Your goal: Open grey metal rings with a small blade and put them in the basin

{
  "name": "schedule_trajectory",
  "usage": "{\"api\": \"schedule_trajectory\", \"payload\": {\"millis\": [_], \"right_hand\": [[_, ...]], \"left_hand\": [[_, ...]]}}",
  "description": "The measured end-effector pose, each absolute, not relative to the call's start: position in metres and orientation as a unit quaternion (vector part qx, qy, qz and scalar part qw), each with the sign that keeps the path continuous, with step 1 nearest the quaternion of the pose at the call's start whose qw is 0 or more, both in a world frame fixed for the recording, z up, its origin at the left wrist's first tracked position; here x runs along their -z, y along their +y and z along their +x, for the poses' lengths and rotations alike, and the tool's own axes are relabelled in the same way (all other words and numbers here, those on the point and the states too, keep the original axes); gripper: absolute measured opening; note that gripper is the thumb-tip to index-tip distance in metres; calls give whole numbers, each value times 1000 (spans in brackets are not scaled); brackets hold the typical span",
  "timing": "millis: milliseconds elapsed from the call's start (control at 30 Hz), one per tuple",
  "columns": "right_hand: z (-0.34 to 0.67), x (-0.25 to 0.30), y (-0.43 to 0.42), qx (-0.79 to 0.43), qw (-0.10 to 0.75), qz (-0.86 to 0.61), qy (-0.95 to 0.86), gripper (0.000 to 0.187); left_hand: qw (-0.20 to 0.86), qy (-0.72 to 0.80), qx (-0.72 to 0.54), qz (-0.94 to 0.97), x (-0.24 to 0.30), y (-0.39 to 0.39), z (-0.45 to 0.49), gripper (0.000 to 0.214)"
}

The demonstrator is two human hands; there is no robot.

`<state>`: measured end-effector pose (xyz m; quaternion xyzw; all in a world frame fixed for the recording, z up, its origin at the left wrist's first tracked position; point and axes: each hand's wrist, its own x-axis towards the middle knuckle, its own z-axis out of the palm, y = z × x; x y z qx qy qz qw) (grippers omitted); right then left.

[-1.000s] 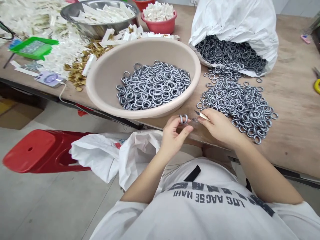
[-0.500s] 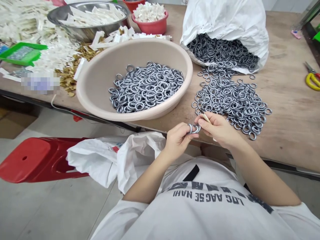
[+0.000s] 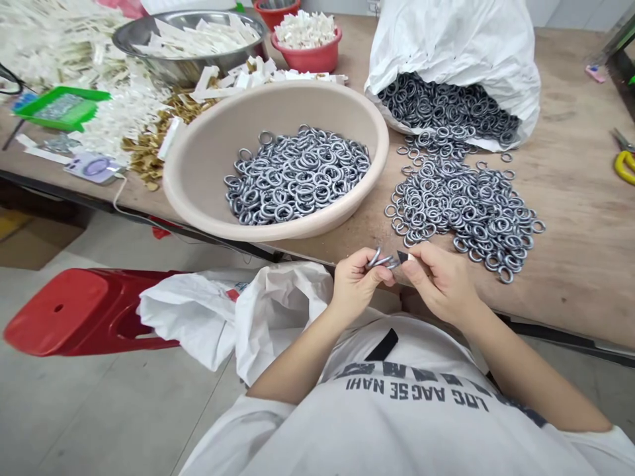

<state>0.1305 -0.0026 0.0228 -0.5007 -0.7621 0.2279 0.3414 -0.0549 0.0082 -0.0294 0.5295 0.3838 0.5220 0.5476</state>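
My left hand (image 3: 354, 281) is closed on grey metal rings (image 3: 380, 260), pinched between thumb and fingers at the table's front edge. My right hand (image 3: 439, 281) is closed on a small blade (image 3: 403, 257) whose dark tip touches the rings. Just beyond my hands lies a loose pile of grey rings (image 3: 464, 208) on the wooden table (image 3: 585, 218). A beige basin (image 3: 208, 158) to the left holds many more rings.
A white sack (image 3: 456, 46) spills rings at the back. Behind the basin stand a steel bowl (image 3: 149, 36), a red bowl (image 3: 310, 56), white and brass parts, a green tray (image 3: 64, 106) and a phone (image 3: 94, 168). Yellow scissors (image 3: 625, 162) lie far right. A red stool (image 3: 79, 311) and a white bag (image 3: 233, 311) sit below.
Both hands have drawn back from the pile toward my body and come together; the blade tip now meets the rings in my left hand.
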Motion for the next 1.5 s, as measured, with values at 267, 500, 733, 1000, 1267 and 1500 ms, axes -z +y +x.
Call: {"api": "schedule_trajectory", "payload": {"millis": [267,500,733,1000,1267,1500], "right_hand": [[125,-19,-16,-195,283,-501,-794,34],[147,-4,16,-191,241,-626,-717,40],[138,-1,32,-5,86,-645,-759,29],[149,-5,47,-139,237,-646,-712,20],[144,-15,23,-609,410,-444,-514,36],[121,4,17,-619,514,-427,-413,31]], "left_hand": [[501,421,-528,541,29,9,-52,38],[542,361,-499,572,22,-3,-54,23],[550,444,-554,440,33,19,-56,31],[484,443,-541,525,21,26,-49,24],[525,402,-500,560,13,20,-29,25],[553,373,-514,540,13,11,-22,22]]}}
